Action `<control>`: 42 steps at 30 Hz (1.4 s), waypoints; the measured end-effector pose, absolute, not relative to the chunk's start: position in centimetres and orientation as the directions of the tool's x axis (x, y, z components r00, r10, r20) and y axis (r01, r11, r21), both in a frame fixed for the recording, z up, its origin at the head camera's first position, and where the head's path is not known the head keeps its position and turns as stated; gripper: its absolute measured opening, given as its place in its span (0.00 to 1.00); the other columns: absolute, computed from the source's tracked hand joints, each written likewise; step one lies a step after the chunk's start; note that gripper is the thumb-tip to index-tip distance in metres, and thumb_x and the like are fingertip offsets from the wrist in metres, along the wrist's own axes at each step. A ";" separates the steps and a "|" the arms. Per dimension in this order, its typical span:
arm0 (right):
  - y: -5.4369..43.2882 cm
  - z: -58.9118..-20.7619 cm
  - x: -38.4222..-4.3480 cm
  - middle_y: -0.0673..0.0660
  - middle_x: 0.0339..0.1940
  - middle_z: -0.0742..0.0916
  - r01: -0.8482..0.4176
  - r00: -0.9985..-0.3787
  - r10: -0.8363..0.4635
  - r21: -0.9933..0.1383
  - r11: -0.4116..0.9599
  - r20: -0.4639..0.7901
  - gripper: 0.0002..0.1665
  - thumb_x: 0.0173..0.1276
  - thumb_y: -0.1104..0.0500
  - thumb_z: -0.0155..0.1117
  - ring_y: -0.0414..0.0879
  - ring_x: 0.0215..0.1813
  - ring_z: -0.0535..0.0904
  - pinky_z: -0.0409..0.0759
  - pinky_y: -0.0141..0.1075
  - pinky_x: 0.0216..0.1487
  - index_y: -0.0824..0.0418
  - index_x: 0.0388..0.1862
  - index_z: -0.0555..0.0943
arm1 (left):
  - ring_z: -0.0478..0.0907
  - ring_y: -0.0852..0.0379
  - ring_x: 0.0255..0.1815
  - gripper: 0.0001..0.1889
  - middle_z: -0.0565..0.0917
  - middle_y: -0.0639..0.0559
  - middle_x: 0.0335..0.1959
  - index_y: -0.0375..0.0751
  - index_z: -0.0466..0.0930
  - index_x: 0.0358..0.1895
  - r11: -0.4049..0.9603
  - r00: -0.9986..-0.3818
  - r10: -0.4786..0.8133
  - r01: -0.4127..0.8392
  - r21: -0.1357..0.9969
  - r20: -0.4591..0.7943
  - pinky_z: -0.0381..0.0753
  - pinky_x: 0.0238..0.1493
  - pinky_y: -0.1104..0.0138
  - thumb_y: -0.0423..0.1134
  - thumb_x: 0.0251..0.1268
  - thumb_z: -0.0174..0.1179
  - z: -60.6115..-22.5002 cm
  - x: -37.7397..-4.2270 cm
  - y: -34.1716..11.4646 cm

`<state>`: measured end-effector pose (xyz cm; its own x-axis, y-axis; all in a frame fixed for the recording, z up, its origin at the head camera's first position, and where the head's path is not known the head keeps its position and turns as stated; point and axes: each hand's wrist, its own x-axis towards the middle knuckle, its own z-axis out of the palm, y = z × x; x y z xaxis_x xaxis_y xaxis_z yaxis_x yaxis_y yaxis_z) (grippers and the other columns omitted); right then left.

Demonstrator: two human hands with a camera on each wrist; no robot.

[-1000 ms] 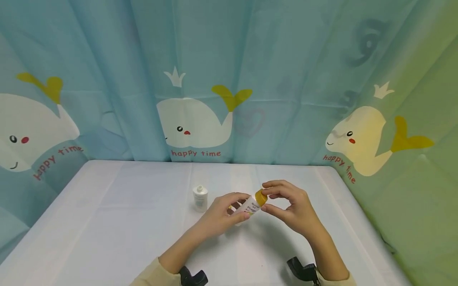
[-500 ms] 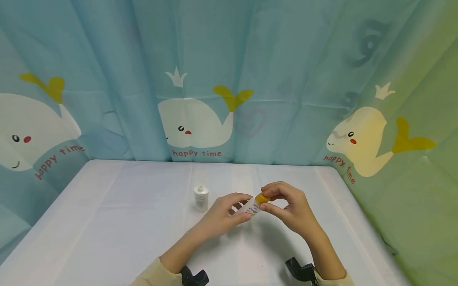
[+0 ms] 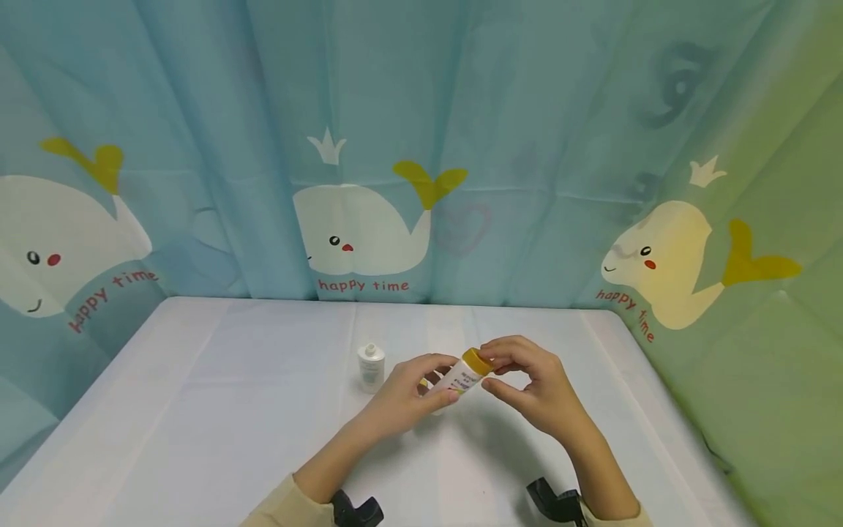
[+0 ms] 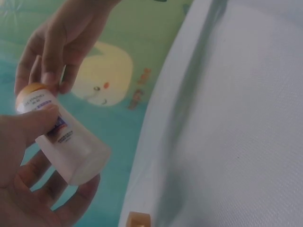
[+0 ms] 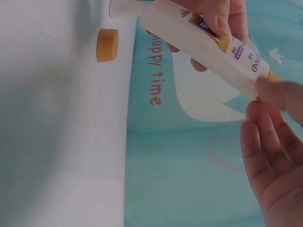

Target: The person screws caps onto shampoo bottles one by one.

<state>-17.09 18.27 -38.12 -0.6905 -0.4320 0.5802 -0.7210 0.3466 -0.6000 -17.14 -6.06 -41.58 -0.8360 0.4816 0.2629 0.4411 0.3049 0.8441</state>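
Left grip (image 3: 407,391) clamped on bottle (image 3: 461,376); right grip (image 3: 535,379) apart, at yellow cap (image 3: 475,360). If left hold loosens, bottle may drop.

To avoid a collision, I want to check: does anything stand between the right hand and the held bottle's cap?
No, nothing visible: the right hand is right at the cap. The other bottle stands beyond the left hand, off this path.

The head view looks forward and down across the table (image 3: 197,432) to the curtain (image 3: 527,110), while both wrist views look sideways-tilted from close by, sharing the bottle (image 4: 78,151), left in the left wrist's frame, upper right in the right's.
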 end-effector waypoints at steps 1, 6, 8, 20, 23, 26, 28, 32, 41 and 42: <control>18.3 -38.2 -17.1 0.54 0.51 0.86 -0.726 -0.685 -0.436 -0.596 0.343 0.583 0.24 0.55 0.72 0.76 0.44 0.46 0.85 0.85 0.34 0.45 0.57 0.50 0.83 | 0.78 0.56 0.48 0.23 0.83 0.55 0.53 0.49 0.76 0.64 0.304 -0.836 0.481 0.442 0.844 0.265 0.81 0.44 0.66 0.48 0.68 0.64 -41.6 -17.2 -6.1; 18.4 -38.2 -17.2 0.55 0.51 0.86 -0.744 -0.665 -0.447 -0.584 0.325 0.598 0.25 0.55 0.75 0.74 0.44 0.47 0.84 0.85 0.33 0.44 0.58 0.50 0.84 | 0.78 0.56 0.48 0.23 0.83 0.55 0.52 0.50 0.76 0.64 0.301 -0.829 0.486 0.457 0.837 0.277 0.81 0.43 0.67 0.48 0.68 0.64 -41.8 -17.2 -6.0; 18.4 -38.3 -17.2 0.55 0.50 0.86 -0.749 -0.659 -0.449 -0.580 0.319 0.604 0.24 0.55 0.75 0.74 0.44 0.47 0.84 0.85 0.33 0.44 0.58 0.50 0.84 | 0.78 0.56 0.47 0.23 0.83 0.55 0.52 0.50 0.76 0.64 0.297 -0.825 0.491 0.460 0.837 0.279 0.81 0.43 0.67 0.48 0.68 0.64 -41.8 -17.2 -6.0; 18.6 -38.2 -17.4 0.55 0.50 0.86 -0.767 -0.638 -0.456 -0.562 0.310 0.620 0.24 0.51 0.72 0.77 0.43 0.50 0.84 0.84 0.32 0.46 0.57 0.47 0.85 | 0.77 0.52 0.48 0.22 0.84 0.54 0.50 0.49 0.76 0.64 0.244 -0.816 0.534 0.400 0.883 0.222 0.81 0.43 0.67 0.46 0.70 0.63 -41.4 -17.2 -6.1; 18.8 -38.1 -17.4 0.58 0.52 0.86 -0.775 -0.627 -0.477 -0.560 0.294 0.617 0.24 0.48 0.72 0.79 0.46 0.54 0.83 0.83 0.31 0.50 0.55 0.44 0.84 | 0.78 0.55 0.47 0.22 0.85 0.53 0.48 0.48 0.76 0.65 0.210 -0.784 0.588 0.385 0.899 0.198 0.81 0.42 0.67 0.45 0.71 0.62 -41.5 -17.3 -6.3; 18.9 -38.0 -17.2 0.60 0.55 0.86 -0.755 -0.637 -0.508 -0.602 0.259 0.581 0.24 0.48 0.71 0.79 0.46 0.60 0.82 0.81 0.32 0.55 0.53 0.42 0.83 | 0.79 0.60 0.45 0.22 0.86 0.52 0.46 0.47 0.75 0.67 0.163 -0.731 0.656 0.382 0.910 0.189 0.82 0.42 0.67 0.44 0.72 0.61 -41.7 -17.6 -6.5; 19.0 -38.0 -17.1 0.60 0.56 0.86 -0.741 -0.636 -0.532 -0.636 0.217 0.559 0.23 0.50 0.72 0.77 0.46 0.60 0.82 0.81 0.33 0.56 0.54 0.43 0.82 | 0.79 0.62 0.44 0.23 0.86 0.51 0.46 0.46 0.75 0.67 0.138 -0.699 0.689 0.384 0.913 0.189 0.83 0.41 0.67 0.44 0.72 0.60 -41.9 -17.7 -6.6; 18.9 -38.2 -17.2 0.60 0.54 0.87 -0.756 -0.595 -0.556 -0.639 0.142 0.580 0.26 0.50 0.75 0.76 0.46 0.58 0.83 0.82 0.34 0.54 0.58 0.48 0.83 | 0.79 0.62 0.43 0.22 0.85 0.50 0.46 0.46 0.75 0.67 0.114 -0.676 0.709 0.391 0.913 0.201 0.84 0.40 0.66 0.44 0.73 0.59 -42.0 -17.8 -6.6; 18.5 -38.3 -17.4 0.58 0.49 0.87 -0.833 -0.526 -0.521 -0.532 0.154 0.672 0.27 0.45 0.73 0.79 0.46 0.49 0.84 0.81 0.29 0.49 0.61 0.47 0.85 | 0.79 0.62 0.43 0.20 0.84 0.54 0.47 0.47 0.77 0.64 0.116 -0.701 0.668 0.429 0.896 0.249 0.85 0.41 0.63 0.41 0.71 0.62 -42.0 -17.7 -6.4; 18.5 -38.4 -17.4 0.58 0.49 0.87 -0.834 -0.527 -0.515 -0.528 0.160 0.676 0.26 0.45 0.72 0.79 0.45 0.48 0.84 0.82 0.29 0.48 0.61 0.46 0.85 | 0.79 0.62 0.43 0.20 0.84 0.54 0.46 0.47 0.78 0.64 0.124 -0.704 0.662 0.441 0.889 0.258 0.85 0.41 0.64 0.41 0.70 0.63 -42.0 -17.7 -6.3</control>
<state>-17.43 18.47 -38.35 -0.5272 -0.5149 0.6760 -0.8338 0.1600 -0.5283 -17.74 -6.33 -42.05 -0.7043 0.6615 0.2576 0.4413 0.1237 0.8888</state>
